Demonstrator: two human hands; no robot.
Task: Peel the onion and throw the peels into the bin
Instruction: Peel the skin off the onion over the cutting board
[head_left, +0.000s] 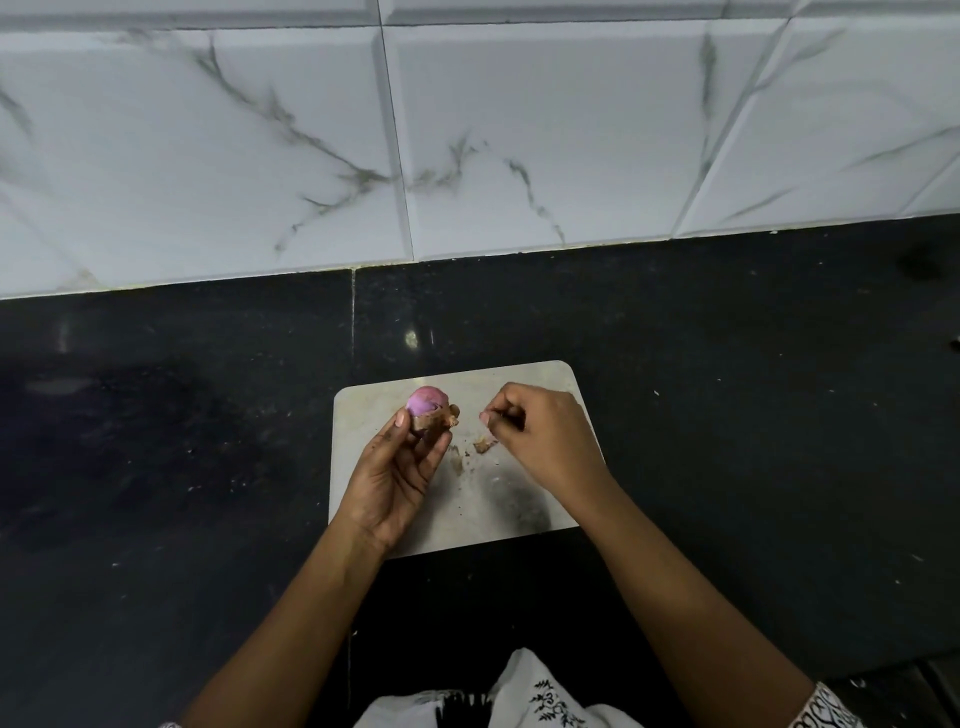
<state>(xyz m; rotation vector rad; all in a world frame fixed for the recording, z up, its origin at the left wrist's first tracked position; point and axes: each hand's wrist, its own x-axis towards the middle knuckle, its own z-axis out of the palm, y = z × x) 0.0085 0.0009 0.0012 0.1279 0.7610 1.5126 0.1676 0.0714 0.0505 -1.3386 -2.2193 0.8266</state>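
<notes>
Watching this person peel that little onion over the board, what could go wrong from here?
Three things, probably. The onion sits only at the left hand fingertips, so it could slip onto the board. The right hand pinches a small peel that may drop and join the scraps already on the board, and such bits could scatter onto the dark counter. No bin is in view, so peels must be carried off somewhere.

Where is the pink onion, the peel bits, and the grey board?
pink onion (427, 401), head view, bare peeled top
brown peel bits (484, 445), head view, largest scrap
grey rectangular cutting board (556, 376), head view, bare far corner
</notes>
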